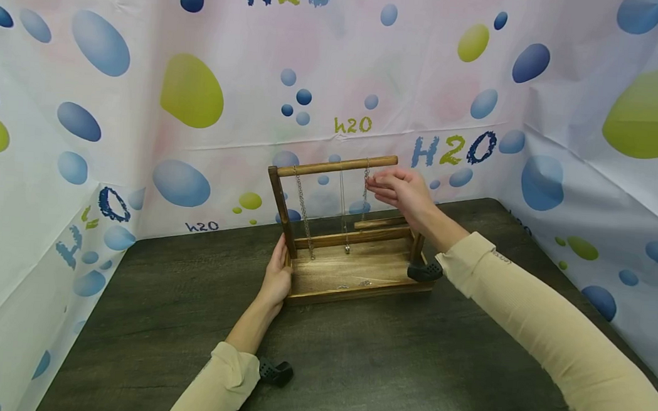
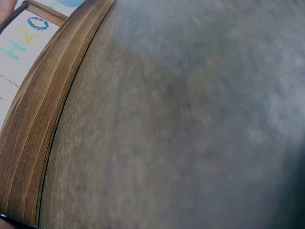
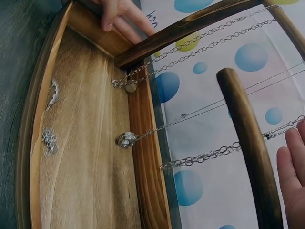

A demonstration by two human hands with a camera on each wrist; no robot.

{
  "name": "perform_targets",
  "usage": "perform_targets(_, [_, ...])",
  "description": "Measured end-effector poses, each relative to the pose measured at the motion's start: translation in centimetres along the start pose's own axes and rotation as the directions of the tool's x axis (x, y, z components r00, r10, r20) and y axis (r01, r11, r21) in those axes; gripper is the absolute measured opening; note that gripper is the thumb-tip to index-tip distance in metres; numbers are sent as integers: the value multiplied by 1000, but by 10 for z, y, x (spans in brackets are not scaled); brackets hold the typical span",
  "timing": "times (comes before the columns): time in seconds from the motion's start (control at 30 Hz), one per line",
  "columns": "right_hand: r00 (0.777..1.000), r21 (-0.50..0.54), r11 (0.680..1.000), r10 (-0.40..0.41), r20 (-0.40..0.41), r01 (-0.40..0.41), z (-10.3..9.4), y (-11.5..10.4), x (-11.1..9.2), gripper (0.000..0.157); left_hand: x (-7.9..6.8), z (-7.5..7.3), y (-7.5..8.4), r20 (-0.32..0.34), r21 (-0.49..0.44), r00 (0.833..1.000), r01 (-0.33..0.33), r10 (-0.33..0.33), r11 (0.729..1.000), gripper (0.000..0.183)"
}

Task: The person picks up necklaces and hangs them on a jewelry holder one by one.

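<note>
A wooden jewelry stand (image 1: 358,291) has a tray base and a top bar (image 1: 337,166) hung with necklaces. My left hand (image 1: 275,278) holds the tray's left end; its fingertips (image 3: 110,12) show over that end in the right wrist view. Close to the rightmost chain necklace (image 1: 365,195), my right hand (image 1: 403,191) has its fingers extended, the fingertips at the chain. Left of it hang a thin necklace with a small pendant (image 3: 126,139) and a thicker chain (image 1: 301,197). Two small silvery jewelry pieces, one a bunched one (image 3: 49,141), lie in the tray.
A shorter, lower wooden bar (image 1: 381,224) sticks out from the stand's right side. The stand is on a dark wood-grain table (image 1: 186,322). Behind and beside it hangs a white curtain (image 1: 240,181) with blue and green spots.
</note>
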State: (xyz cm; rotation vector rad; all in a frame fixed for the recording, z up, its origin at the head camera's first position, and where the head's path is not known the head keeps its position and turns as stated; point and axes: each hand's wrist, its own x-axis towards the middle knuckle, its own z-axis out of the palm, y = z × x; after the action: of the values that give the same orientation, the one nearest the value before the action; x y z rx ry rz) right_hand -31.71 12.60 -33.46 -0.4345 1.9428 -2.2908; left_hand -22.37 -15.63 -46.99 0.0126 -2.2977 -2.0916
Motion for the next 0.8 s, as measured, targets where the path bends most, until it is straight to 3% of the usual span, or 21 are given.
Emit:
perform_targets(0.2, [999, -184, 982, -52, -3, 51, 1, 6, -6, 28, -1, 1, 0, -7, -7, 1000, -8, 8, 1000, 81])
perform_targets(0.33, [998, -226, 972, -63, 13, 64, 5, 7, -10, 30, -1, 0, -1, -2, -9, 1000, -9, 9, 1000, 82])
perform_targets(0.57, [996, -136, 989, -44, 80, 55, 17, 5, -16, 18, 0, 0, -2, -2, -8, 1000, 0, 0, 1000, 81])
perform_targets(0.8, [982, -48, 998, -18, 190, 28, 43, 8, -26, 16, 0, 0, -2, -8, -12, 1000, -1, 1, 1000, 82])
